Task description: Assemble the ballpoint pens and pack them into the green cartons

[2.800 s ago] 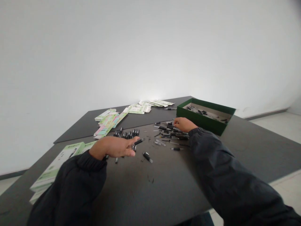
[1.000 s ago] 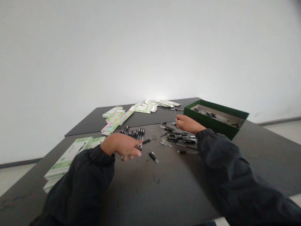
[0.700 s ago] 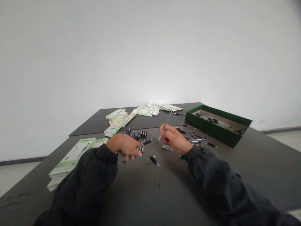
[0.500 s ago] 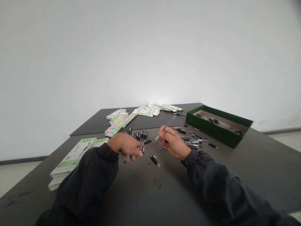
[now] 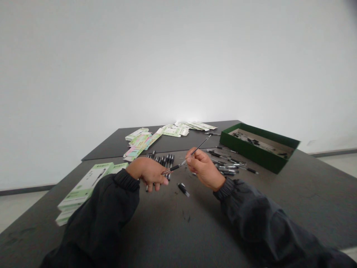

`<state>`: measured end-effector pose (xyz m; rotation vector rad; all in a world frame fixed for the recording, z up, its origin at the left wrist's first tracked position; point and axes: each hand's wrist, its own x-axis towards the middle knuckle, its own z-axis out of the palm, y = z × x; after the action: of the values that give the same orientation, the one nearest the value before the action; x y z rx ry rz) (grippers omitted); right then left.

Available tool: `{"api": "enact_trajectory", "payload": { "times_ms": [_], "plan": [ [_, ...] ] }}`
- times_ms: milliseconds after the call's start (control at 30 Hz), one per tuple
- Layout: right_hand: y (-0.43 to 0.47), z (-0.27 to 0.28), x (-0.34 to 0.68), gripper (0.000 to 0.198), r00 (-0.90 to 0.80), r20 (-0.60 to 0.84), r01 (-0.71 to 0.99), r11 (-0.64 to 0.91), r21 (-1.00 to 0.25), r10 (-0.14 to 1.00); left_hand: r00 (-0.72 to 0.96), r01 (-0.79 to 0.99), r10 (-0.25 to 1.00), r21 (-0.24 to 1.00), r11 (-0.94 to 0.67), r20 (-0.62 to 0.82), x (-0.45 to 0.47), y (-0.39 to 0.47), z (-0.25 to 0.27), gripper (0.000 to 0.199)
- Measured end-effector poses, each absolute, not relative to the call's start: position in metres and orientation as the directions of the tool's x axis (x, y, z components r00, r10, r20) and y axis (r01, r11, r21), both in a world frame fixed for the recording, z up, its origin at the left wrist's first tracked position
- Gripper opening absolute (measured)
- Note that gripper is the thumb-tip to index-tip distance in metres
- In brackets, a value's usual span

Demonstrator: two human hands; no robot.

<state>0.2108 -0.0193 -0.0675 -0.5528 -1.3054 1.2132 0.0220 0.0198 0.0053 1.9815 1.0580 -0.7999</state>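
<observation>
My left hand (image 5: 150, 172), palm down, pinches a clear pen barrel with a black grip (image 5: 175, 168) that points right. Between the fingers of my right hand (image 5: 203, 166) is a thin pen refill (image 5: 203, 142), slanting up and right with a dark upper length. Its lower end is at the barrel's open end; whether it is inside I cannot tell. Under and behind my left hand lie several pens in a row (image 5: 167, 160), partly hidden. A black pen cap (image 5: 183, 190) rests on the table between my hands.
A green open box (image 5: 251, 154) with pen parts stands at the right. Loose pens and barrels (image 5: 227, 169) lie before it. Green-white pen boxes (image 5: 86, 186) are stacked at the left; flattened cartons (image 5: 142, 143) spread at the back of the dark table (image 5: 156, 230).
The refill in my right hand has come to the front end of the barrel, closing the gap between them. My left hand has stayed nearly still.
</observation>
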Motion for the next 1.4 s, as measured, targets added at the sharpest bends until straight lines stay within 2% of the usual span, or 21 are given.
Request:
{"api": "enact_trajectory", "payload": {
  "times_ms": [200,367,567,733,867,1033,1233,1300,1400],
  "plan": [
    [-0.024,-0.078,0.201,0.017,-0.1,0.462,-0.326,0.41,-0.852,0.881,0.478,0.859,0.413,0.315,-0.402,-0.775,0.019,0.022,0.008,0.041],
    [-0.029,-0.079,0.197,0.02,-0.126,0.443,-0.28,0.397,-0.874,0.888,0.486,0.857,0.406,0.333,-0.393,-0.774,0.017,0.022,0.008,0.049],
    [-0.029,-0.079,0.2,0.027,-0.202,0.451,-0.179,0.42,-0.89,0.869,0.491,0.855,0.394,0.341,-0.392,-0.777,0.017,0.021,0.009,0.044],
    [-0.031,-0.079,0.203,0.034,-0.295,0.422,-0.213,0.372,-0.903,0.857,0.493,0.861,0.417,0.359,-0.361,-0.763,0.014,0.022,0.013,0.036],
    [-0.03,-0.081,0.205,0.031,-0.292,0.395,-0.227,0.338,-0.913,0.871,0.488,0.871,0.487,0.365,-0.33,-0.725,0.0,0.029,0.018,0.045],
    [-0.023,-0.081,0.207,0.027,-0.164,0.375,-0.271,0.324,-0.906,0.912,0.456,0.888,0.547,0.32,-0.331,-0.702,-0.015,0.036,0.022,0.053],
    [-0.019,-0.072,0.214,0.038,0.032,0.401,-0.34,0.387,-0.857,0.916,0.468,0.88,0.515,0.325,-0.345,-0.718,-0.012,0.035,0.017,0.058],
    [-0.021,-0.066,0.217,0.043,0.031,0.439,-0.34,0.422,-0.84,0.898,0.475,0.875,0.49,0.337,-0.347,-0.73,-0.01,0.035,0.015,0.061],
    [-0.025,-0.06,0.222,0.045,-0.062,0.483,-0.349,0.435,-0.83,0.873,0.489,0.866,0.448,0.355,-0.352,-0.748,-0.008,0.036,0.013,0.071]
  ]
}}
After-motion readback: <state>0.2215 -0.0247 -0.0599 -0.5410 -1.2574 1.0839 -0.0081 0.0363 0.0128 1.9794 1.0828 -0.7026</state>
